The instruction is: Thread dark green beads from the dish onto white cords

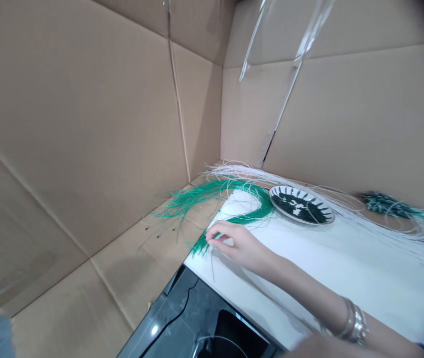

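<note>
My right hand (236,243) reaches in from the lower right, with metal bangles (354,320) on its wrist. Its fingertips pinch the near end of a curved bundle of thin green strands (251,215) at the left corner of a white board (346,268). More loose green strands (189,201) fan out onto the cardboard floor to the left. A long sheaf of white strands (257,174) arcs behind the hand and runs off to the right. My left hand is not seen.
A patterned plate (322,217) with dark green bits sits on the board behind the hand. Another green bundle (383,203) lies at the far right. Cardboard walls (85,124) enclose the space. A dark glossy surface (182,323) lies below the board.
</note>
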A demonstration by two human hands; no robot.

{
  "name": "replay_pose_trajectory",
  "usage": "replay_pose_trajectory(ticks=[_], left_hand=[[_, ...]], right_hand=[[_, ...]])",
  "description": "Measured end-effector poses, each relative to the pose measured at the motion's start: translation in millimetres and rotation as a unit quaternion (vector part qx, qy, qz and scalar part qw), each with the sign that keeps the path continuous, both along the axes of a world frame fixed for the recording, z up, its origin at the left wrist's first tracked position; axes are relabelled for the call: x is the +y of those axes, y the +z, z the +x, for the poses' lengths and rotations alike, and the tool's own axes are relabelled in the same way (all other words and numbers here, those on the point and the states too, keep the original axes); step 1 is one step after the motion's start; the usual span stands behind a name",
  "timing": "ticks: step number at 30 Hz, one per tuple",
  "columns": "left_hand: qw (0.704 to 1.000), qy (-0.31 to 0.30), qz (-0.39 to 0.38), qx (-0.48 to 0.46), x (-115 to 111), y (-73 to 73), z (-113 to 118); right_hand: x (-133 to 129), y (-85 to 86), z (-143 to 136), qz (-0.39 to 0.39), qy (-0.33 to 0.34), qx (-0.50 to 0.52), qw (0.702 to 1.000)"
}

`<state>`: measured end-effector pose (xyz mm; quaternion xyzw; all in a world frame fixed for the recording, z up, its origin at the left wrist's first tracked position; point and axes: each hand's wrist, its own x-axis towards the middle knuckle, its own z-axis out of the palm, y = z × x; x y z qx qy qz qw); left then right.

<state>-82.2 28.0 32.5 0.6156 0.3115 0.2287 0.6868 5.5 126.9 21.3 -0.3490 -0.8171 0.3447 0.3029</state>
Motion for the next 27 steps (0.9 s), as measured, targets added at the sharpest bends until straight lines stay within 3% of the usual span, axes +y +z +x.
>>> replay_pose_trajectory(ticks=[2,3,4,5,6,9,12,21,27], left_hand=[[0.997,0.039,0.059,-0.003,-2.1,20.2,-5.4],[0.991,0.089,0.099,0.003,1.9,26.1,-10.6],[0.969,0.187,0.162,0.027,9.3,28.6,-17.2],[0.939,0.273,0.206,0.037,19.1,27.9,-24.5],[0.923,0.315,0.217,0.044,30.4,24.7,-31.7],[0.898,0.378,0.214,0.064,60.7,9.9,-46.9],[0.891,0.397,0.208,0.066,72.0,2.0,-48.5],[0.886,0.389,0.229,0.101,72.1,0.6,-46.2],[0.884,0.335,0.292,0.145,83.4,-25.4,-38.5]], right_hand=[[4.1,1.7,9.7,-0.030,-0.042,0.058,0.997],[6.1,2.5,15.3,-0.045,-0.058,0.083,0.994],[8.0,3.2,21.0,-0.059,-0.070,0.106,0.990],[9.4,3.8,26.3,-0.072,-0.080,0.127,0.986],[10.2,4.3,30.9,-0.084,-0.087,0.144,0.982],[9.2,5.3,39.0,-0.116,-0.095,0.181,0.972],[6.3,5.7,39.9,-0.140,-0.088,0.197,0.966],[5.0,8.2,39.6,-0.144,-0.087,0.165,0.972],[-2.8,12.7,31.9,-0.072,-0.132,0.138,0.979]])
